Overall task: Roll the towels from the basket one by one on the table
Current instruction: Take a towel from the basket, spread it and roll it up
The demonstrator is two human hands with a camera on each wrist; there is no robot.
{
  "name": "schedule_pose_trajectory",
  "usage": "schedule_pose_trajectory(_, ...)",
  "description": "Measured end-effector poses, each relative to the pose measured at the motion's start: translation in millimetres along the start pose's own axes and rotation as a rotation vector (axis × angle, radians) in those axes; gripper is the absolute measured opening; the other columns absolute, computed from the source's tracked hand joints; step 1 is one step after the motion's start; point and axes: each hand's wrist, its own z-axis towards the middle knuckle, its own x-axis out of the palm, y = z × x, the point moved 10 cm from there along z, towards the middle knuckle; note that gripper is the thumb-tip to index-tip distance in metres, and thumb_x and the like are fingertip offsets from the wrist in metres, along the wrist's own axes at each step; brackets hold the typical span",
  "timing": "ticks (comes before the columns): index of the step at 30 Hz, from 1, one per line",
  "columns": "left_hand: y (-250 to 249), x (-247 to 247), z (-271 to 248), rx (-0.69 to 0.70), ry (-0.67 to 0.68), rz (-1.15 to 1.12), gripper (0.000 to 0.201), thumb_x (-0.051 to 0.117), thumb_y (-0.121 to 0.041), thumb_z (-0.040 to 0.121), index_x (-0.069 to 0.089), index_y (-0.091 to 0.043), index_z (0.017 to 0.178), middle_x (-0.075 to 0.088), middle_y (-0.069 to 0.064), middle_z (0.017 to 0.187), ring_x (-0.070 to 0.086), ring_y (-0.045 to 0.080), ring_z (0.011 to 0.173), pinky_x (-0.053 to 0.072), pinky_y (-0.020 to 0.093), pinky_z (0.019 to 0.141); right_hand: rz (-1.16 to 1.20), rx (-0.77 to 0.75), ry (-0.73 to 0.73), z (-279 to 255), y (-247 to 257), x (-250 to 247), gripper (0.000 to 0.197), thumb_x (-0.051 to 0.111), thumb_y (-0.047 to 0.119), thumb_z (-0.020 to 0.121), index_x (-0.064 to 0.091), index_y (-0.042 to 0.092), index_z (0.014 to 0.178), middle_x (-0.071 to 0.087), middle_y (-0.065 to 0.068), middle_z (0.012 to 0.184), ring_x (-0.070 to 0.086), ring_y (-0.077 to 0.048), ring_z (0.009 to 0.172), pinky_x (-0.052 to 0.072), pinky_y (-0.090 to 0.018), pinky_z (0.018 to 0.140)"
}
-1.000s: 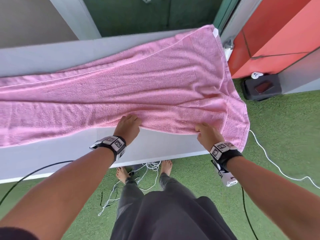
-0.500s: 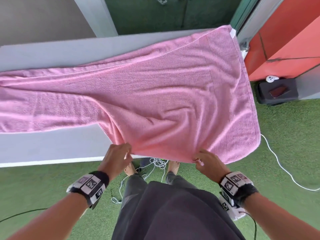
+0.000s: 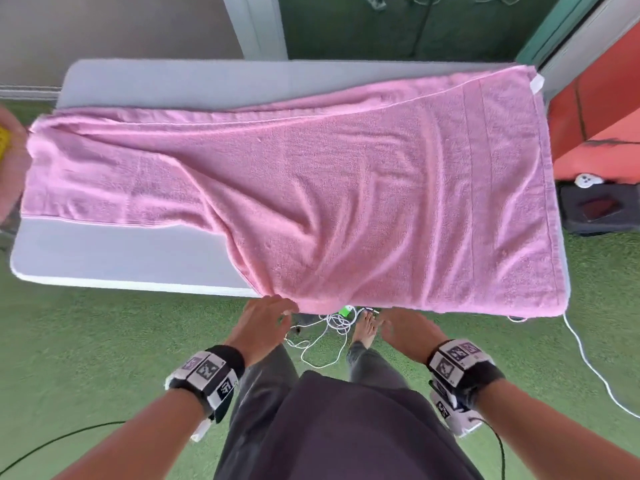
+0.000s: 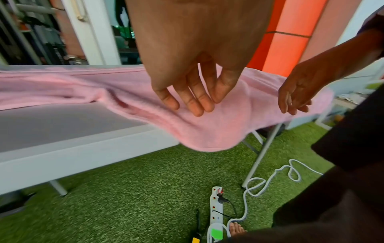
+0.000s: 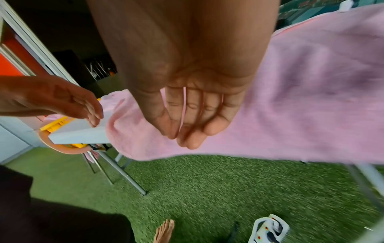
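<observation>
Table (image 3: 114, 251): grey top bare at near left. Pink towel (image 3: 346, 202): spread lengthwise, near edge overhanging front rim. Left hand (image 3: 263, 327): fingers relaxed, empty, just off hem. Right hand (image 3: 405, 332): likewise slack, holding nothing.

Both forearms reach forward, each wrist strapped with a black band bearing coded markers. The left hand (image 3: 265, 323) hangs palm down, fingers (image 4: 193, 100) straight and slightly spread, holding nothing. The right hand (image 3: 407, 329) mirrors it just alongside, fingers (image 5: 199, 125) extended together, likewise without any grip.
</observation>
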Motion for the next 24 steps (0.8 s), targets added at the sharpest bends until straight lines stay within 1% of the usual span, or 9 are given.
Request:
schedule_pose_trajectory(3,45.2,-39.1,-6.2,-0.093,-0.062,0.022,0.02,0.051,-0.014,0.096,0.066,-0.018,0.109,0.067,-0.002,0.109,0.056,0.004,0.088,0.049,0.031,0.093,0.046,-0.078,-0.015,30.2,63.7,-2.9,0.025,0.046,0.025,0.092,0.065,0.023,0.109,0.065,0.006,0.104,0.061,-0.008,0.087,0.053,-0.029,0.081)
schedule_pose_trajectory(6,101.6,-89.6,-9.5,-0.128,-0.139,0.04,0.02,0.05,-0.014,0.096,0.066,-0.021,0.106,0.067,-0.005,0.106,0.057,0.003,0.088,0.047,0.028,0.093,0.04,-0.176,-0.083,64.7,137.4,-7.6,0.021,0.048,0.02,0.096,0.065,0.017,0.108,0.065,0.006,0.099,0.055,0.003,0.076,0.045,-0.012,0.069)
schedule_pose_trajectory(8,139.7,-122.0,-7.6,-0.137,-0.166,0.101,0.021,0.048,-0.015,0.095,0.065,-0.023,0.106,0.065,-0.008,0.107,0.054,0.005,0.095,0.04,0.032,0.097,0.024,-0.21,-0.128,90.0,184.8,-7.8,0.02,0.046,0.017,0.097,0.065,0.014,0.105,0.062,0.007,0.097,0.046,0.01,0.069,0.037,-0.008,0.062)
schedule_pose_trajectory(10,174.7,-154.6,0.6,-0.117,-0.195,0.178,0.021,0.049,-0.015,0.094,0.063,-0.022,0.108,0.06,-0.007,0.114,0.05,0.011,0.106,0.035,0.035,0.1,0.047,-0.217,-0.182,116.7,229.3,-7.0,0.022,0.048,0.016,0.097,0.065,0.011,0.11,0.063,0.007,0.101,0.048,0.009,0.071,0.038,-0.006,0.065)
schedule_pose_trajectory(12,201.4,-186.5,12.5,-0.062,-0.243,0.267,0.027,0.055,-0.011,0.089,0.061,-0.018,0.114,0.057,-0.002,0.121,0.047,0.017,0.113,0.035,0.036,0.098,0.087,-0.171,-0.248,141.0,264.6,-4.6,0.026,0.052,0.015,0.096,0.061,0.011,0.12,0.065,-0.001,0.113,0.058,-0.004,0.085,0.045,-0.01,0.076)
schedule_pose_trajectory(15,233.5,-217.1,32.6,-0.016,-0.215,0.384,0.044,0.063,-0.009,0.083,0.054,-0.014,0.126,0.053,0.006,0.129,0.046,0.024,0.118,0.038,0.04,0.098,0.102,0.062,-0.377,166.3,278.2,3.8,0.046,0.055,0.013,0.093,0.045,0.011,0.138,0.054,-0.007,0.127,0.057,-0.02,0.11,0.05,-0.03,0.094)
schedule_pose_trajectory(17,247.2,-227.5,44.6,0.014,-0.169,0.428,0.049,0.062,-0.009,0.085,0.049,-0.014,0.132,0.05,0.007,0.135,0.044,0.025,0.123,0.037,0.041,0.1,0.109,0.218,-0.486,168.5,272.7,5.3,0.053,0.058,0.011,0.09,0.038,0.01,0.139,0.049,-0.01,0.129,0.052,-0.025,0.116,0.05,-0.033,0.096)
schedule_pose_trajectory(21,256.6,-237.3,61.0,0.115,-0.143,0.426,0.053,0.057,0.005,0.084,0.051,-0.015,0.132,0.053,0.006,0.133,0.047,0.024,0.122,0.039,0.04,0.1,0.126,0.344,-0.617,163.9,266.1,-0.6,0.033,0.051,0.0,0.09,0.044,0.006,0.122,0.056,-0.013,0.109,0.059,-0.026,0.096,0.052,-0.031,0.081)
schedule_pose_trajectory(24,256.9,-239.7,64.4,0.136,-0.157,0.435,0.039,0.052,0.009,0.084,0.059,-0.011,0.116,0.06,0.006,0.121,0.051,0.022,0.113,0.043,0.038,0.097,0.106,0.384,-0.564,167.2,260.2,-3.9,0.02,0.05,0.001,0.093,0.058,0.0,0.111,0.063,-0.012,0.098,0.061,-0.022,0.08,0.047,-0.026,0.067)
